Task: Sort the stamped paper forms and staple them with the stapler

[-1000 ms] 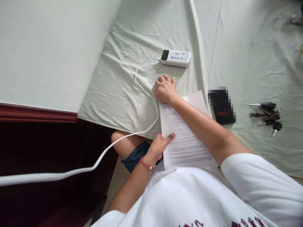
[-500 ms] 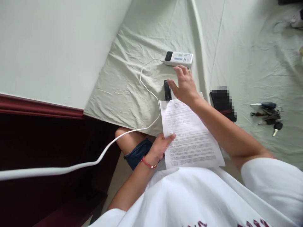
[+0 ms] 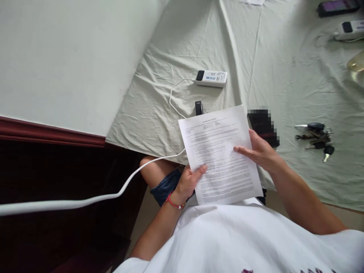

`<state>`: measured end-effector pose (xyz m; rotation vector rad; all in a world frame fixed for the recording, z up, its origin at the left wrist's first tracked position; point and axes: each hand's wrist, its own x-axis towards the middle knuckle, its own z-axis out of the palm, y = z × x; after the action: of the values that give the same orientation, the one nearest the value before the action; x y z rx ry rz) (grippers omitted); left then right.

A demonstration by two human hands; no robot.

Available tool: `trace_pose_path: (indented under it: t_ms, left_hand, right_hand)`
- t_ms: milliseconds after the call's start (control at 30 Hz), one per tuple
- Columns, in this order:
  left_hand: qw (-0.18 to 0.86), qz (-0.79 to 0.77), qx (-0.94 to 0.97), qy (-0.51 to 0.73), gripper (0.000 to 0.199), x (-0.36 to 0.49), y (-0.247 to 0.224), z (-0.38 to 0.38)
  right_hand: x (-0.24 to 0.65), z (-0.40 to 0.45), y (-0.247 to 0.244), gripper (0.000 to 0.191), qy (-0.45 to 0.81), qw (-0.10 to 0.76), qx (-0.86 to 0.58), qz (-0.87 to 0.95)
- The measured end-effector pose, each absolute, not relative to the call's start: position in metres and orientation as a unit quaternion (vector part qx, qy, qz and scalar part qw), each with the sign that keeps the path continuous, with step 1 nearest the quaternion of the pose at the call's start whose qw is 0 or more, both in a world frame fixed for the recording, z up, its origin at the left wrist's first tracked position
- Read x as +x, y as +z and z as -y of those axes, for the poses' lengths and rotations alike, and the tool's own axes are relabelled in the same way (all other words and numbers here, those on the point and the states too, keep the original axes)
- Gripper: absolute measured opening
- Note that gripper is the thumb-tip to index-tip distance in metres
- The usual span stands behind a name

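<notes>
Between my hands is a sheaf of printed paper (image 3: 218, 155), dense with small text, held above my lap and the table edge. My left hand (image 3: 191, 180) grips its left edge, thumb on top and fingers hidden beneath. On the opposite edge, my right hand (image 3: 260, 151) pinches it with the thumb lying across the print. Just past the top edge lies a black stapler-like object (image 3: 198, 108), its near end covered by the paper. A white power bank (image 3: 211, 78) with a dark end rests farther back, plugged into a white cable (image 3: 125, 185).
A dark wallet-like item (image 3: 263, 127), partly pixelated, and a bunch of keys (image 3: 317, 134) lie to the right. At the far right are a phone (image 3: 338, 7) and a second power bank (image 3: 348, 31). A wrinkled pale green cloth (image 3: 159, 94) covers the table.
My right hand has come back from near the power bank and taken the paper's right edge. The paper is lifted and tilted slightly, now covering part of the cable.
</notes>
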<state>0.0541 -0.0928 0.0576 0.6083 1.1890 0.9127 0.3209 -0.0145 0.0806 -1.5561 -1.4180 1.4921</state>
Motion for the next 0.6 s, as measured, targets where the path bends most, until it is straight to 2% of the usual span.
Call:
trace_pose_path:
  t_ms: [67,133,300,433,600]
  left_hand:
    - [0.674,-0.538,0.28,0.423,0.048,0.049,0.056,0.088]
    - [0.655,-0.542,0.288,0.439,0.047,0.044,0.056,0.083]
    - [0.628,-0.528,0.311,0.48,0.043,0.037,0.069,0.074]
    - [0.631,-0.517,0.288,0.502,0.052,0.035,0.083,0.073]
    - [0.633,-0.538,0.261,0.491,0.05,0.033,0.066,0.07]
  right_hand:
    - [0.323,0.017,0.08,0.071,0.671,0.308,-0.494,0.459]
    - [0.322,0.016,0.079,0.063,0.73,0.324,-0.439,0.412]
    - [0.313,0.001,0.076,0.051,0.761,0.352,-0.388,0.382]
    - [0.305,-0.003,0.076,0.052,0.788,0.327,-0.368,0.37]
    - [0.302,-0.003,0.07,0.05,0.822,0.308,-0.369,0.306]
